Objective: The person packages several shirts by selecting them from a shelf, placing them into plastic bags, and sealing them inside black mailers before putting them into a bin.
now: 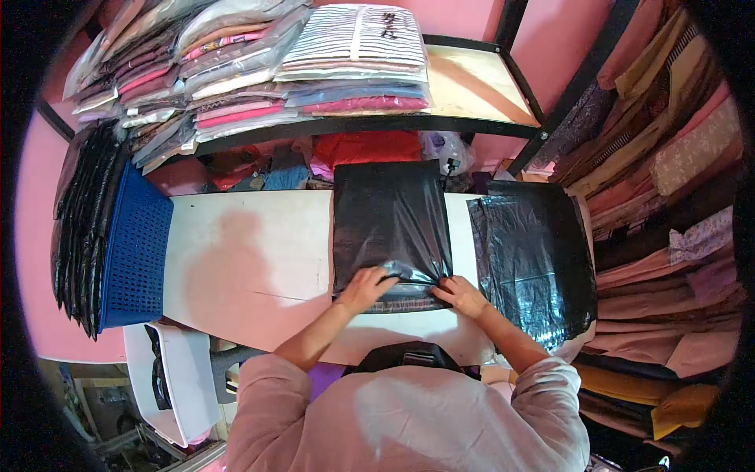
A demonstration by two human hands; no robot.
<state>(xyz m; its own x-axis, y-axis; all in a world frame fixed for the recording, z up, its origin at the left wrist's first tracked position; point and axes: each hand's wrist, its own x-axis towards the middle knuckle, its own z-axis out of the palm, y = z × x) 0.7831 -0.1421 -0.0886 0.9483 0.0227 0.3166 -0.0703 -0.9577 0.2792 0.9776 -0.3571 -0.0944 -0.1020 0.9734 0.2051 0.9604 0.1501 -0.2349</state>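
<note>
A black plastic mailer bag (391, 216) lies flat on the white table in front of me, its near edge towards my body. Along that edge, a strip of checked fabric (405, 304) shows under clear, shiny plastic. At the near left part of the bag, my left hand (366, 289) has its fingers closed on the plastic edge. My right hand (462, 296) pinches the near right corner, where creases fan out across the bag. The fingertips of both hands are partly hidden in the folds.
More black plastic bags (535, 263) lie to the right. A blue perforated basket (138, 244) with black packages (82, 220) stands left. Bagged folded clothes (346, 63) fill the shelf behind the white table (244, 252). Hanging garments (661, 236) crowd the right side.
</note>
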